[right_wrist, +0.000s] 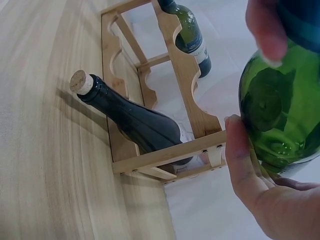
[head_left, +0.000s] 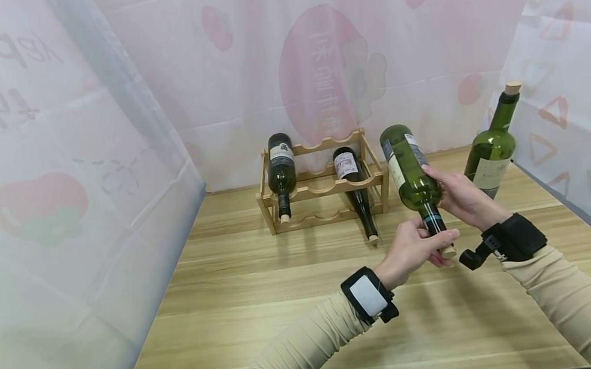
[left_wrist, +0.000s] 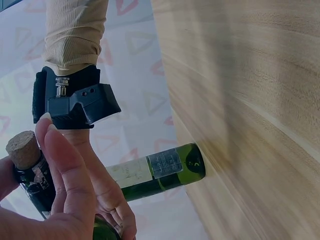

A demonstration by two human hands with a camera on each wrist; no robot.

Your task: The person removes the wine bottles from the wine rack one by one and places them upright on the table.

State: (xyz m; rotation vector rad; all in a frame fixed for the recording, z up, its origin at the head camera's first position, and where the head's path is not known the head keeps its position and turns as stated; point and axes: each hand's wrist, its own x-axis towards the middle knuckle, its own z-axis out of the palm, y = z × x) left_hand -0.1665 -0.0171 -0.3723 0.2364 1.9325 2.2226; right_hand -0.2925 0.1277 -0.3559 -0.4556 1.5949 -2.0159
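Observation:
A green wine bottle [head_left: 408, 159] with a cork [head_left: 448, 251] is held in both hands, tilted, with its neck toward the person and its base toward the back. My left hand [head_left: 410, 248] holds the neck near the cork between thumb and fingers. Up at the bottle's shoulder and side, my right hand [head_left: 466, 196] grips the glass. To the left stands a two-tier wooden wine rack [head_left: 316, 192]. One dark corked bottle [head_left: 281, 171] lies on its upper left place, and another slimmer dark bottle [right_wrist: 135, 117] lies in the lower tier at the right, neck outward.
Another corked green bottle [head_left: 491, 152] stands upright on the wooden table [head_left: 261, 303], behind the right hand. Printed white curtains [head_left: 240, 87] enclose the back and both sides. A strapped device [head_left: 514, 239] sits on each wrist.

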